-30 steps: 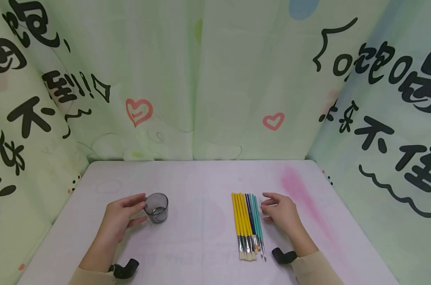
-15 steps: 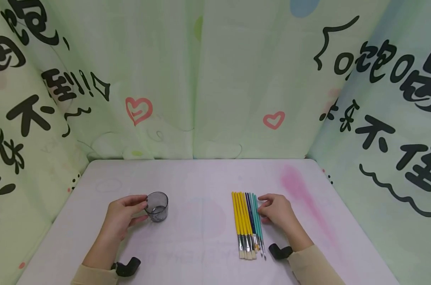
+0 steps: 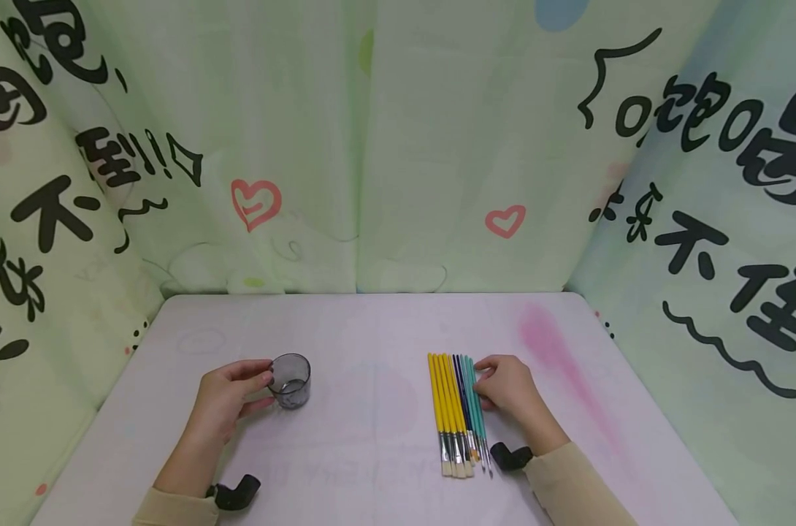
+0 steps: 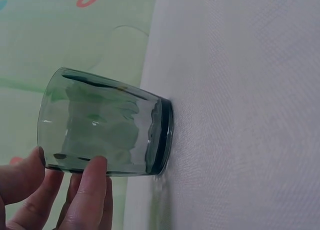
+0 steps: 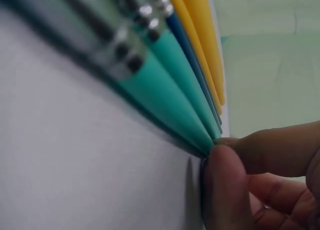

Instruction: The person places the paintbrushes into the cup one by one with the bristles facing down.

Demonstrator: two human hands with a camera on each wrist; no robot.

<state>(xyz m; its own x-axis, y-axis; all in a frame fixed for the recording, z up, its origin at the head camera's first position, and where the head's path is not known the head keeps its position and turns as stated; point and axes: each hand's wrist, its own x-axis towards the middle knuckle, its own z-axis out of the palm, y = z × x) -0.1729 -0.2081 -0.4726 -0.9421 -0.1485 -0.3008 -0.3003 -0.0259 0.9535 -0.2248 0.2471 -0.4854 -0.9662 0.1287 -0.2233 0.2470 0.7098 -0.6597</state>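
At the left of the table stands a dark tinted glass tumbler (image 3: 290, 381), upright, its base on the cloth. My left hand (image 3: 223, 402) rests its fingertips against the tumbler's left side; in the left wrist view the thumb (image 4: 22, 177) touches the rim, with the fingers not wrapped round. On the right, several paintbrushes lie side by side, bristles towards me: yellow brushes (image 3: 442, 394), dark blue brushes (image 3: 461, 394) and teal brushes (image 3: 475, 409). With thumb and forefinger my right hand (image 3: 508, 383) pinches the handle end of the outermost teal paintbrush (image 5: 170, 107).
A pale cloth (image 3: 365, 446) covers the table, with a pink streak (image 3: 562, 351) at the right. Light green printed curtains (image 3: 424, 146) enclose the back and both sides. Black wrist mounts (image 3: 236, 493) are strapped to my arms.
My right hand has moved left to the paintbrushes, and its thumb and forefinger have closed on the end of a teal one. My left hand has shifted slightly right, against the tumbler.
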